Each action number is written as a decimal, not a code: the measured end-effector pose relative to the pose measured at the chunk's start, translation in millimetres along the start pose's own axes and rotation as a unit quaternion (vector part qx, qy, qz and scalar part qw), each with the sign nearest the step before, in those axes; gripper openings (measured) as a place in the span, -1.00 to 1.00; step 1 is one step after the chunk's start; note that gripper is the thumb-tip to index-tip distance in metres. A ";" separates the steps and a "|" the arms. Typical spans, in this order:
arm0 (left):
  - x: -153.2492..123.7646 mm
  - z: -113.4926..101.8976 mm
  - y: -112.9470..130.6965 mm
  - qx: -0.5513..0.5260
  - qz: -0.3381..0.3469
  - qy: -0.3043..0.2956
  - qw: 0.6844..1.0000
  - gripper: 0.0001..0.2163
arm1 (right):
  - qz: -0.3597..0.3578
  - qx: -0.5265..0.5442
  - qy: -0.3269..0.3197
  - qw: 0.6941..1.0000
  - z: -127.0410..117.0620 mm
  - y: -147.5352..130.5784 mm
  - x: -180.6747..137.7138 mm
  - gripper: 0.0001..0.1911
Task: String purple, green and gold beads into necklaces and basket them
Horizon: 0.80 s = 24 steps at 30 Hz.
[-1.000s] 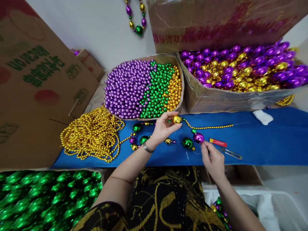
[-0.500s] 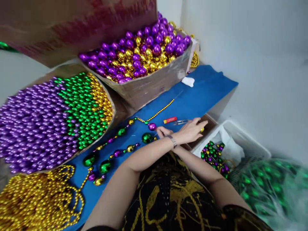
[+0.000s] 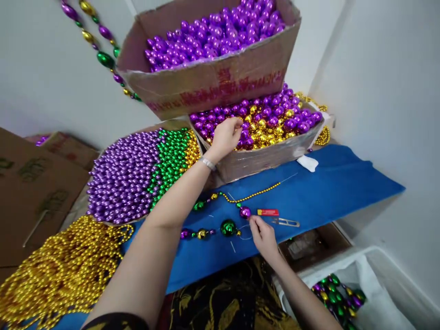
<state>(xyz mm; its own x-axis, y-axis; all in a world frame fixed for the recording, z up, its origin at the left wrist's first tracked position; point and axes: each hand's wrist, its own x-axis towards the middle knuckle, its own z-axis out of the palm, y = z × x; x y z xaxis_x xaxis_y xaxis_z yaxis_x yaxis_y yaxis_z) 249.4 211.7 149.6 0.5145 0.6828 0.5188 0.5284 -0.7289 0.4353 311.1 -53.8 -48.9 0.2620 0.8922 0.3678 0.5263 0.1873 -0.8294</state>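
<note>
Left hand (image 3: 225, 135) in box (image 3: 268, 156) of purple and gold balls, upper centre. Fingers curled; cannot tell if holding one. Right hand (image 3: 264, 234) pinches thread (image 3: 245, 238) beside bead strand (image 3: 228, 227), frame centre. Balls likely light, slick, hollow: take with fingertips.
</note>
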 end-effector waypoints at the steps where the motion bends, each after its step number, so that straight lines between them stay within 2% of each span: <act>1: 11.8 2.5 -9.2 0.011 -0.010 -0.024 1.000 -0.78 | 0.002 0.003 0.001 1.000 -0.6 -0.4 0.9 -0.74; 3: 26.2 9.0 -15.1 0.044 0.008 -0.076 0.996 -0.76 | 0.008 0.005 0.000 1.000 -1.7 -0.5 2.5 -0.74; 5: 31.2 14.1 -8.9 0.107 0.033 -0.117 0.987 -0.74 | 0.016 0.007 -0.003 1.000 -2.6 0.0 3.5 -0.74; 7: 31.9 16.4 1.4 0.174 0.018 -0.149 0.973 -0.71 | 0.023 0.006 -0.005 1.000 -3.4 0.5 3.7 -0.74; 9: 32.4 17.0 9.6 0.214 -0.012 -0.163 0.963 -0.68 | 0.029 0.005 -0.002 1.000 -4.3 1.0 3.3 -0.73; 11: 34.5 19.3 14.7 0.219 -0.009 -0.139 0.966 -0.69 | 0.033 0.004 -0.002 0.999 -5.2 1.0 2.8 -0.73; 14: 40.6 31.8 21.3 0.166 0.057 -0.123 0.977 -0.72 | 0.039 0.007 -0.002 0.999 -6.1 -0.6 2.7 -0.72; 16: 45.5 45.7 27.3 0.110 0.087 -0.172 0.975 -0.79 | 0.039 0.007 -0.001 0.999 -6.3 -2.6 3.2 -0.73; 18: 50.2 59.3 33.3 0.047 0.073 -0.211 0.974 -0.77 | 0.036 0.005 -0.001 0.999 -6.3 -4.9 3.8 -0.73; 20: 54.0 66.9 37.5 -0.010 0.035 -0.211 0.977 -0.74 | 0.034 -0.002 0.002 0.999 -6.7 -7.1 4.2 -0.72; 22: 54.9 64.1 38.8 -0.041 0.016 -0.191 0.981 -0.77 | 0.033 -0.010 0.007 0.999 -8.1 -9.5 4.7 -0.71; 24: 49.3 49.5 37.5 -0.058 0.025 -0.149 0.987 -0.86 | 0.032 -0.017 0.014 0.999 -11.1 -12.6 5.5 -0.71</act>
<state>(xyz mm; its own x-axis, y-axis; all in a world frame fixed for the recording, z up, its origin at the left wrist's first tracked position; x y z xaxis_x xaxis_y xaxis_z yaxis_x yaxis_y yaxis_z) 328.0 220.5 155.1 0.7229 0.6173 0.3105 0.4245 -0.7513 0.5053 314.8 -55.8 -31.8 0.3174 0.8904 0.3263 0.5349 0.1160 -0.8369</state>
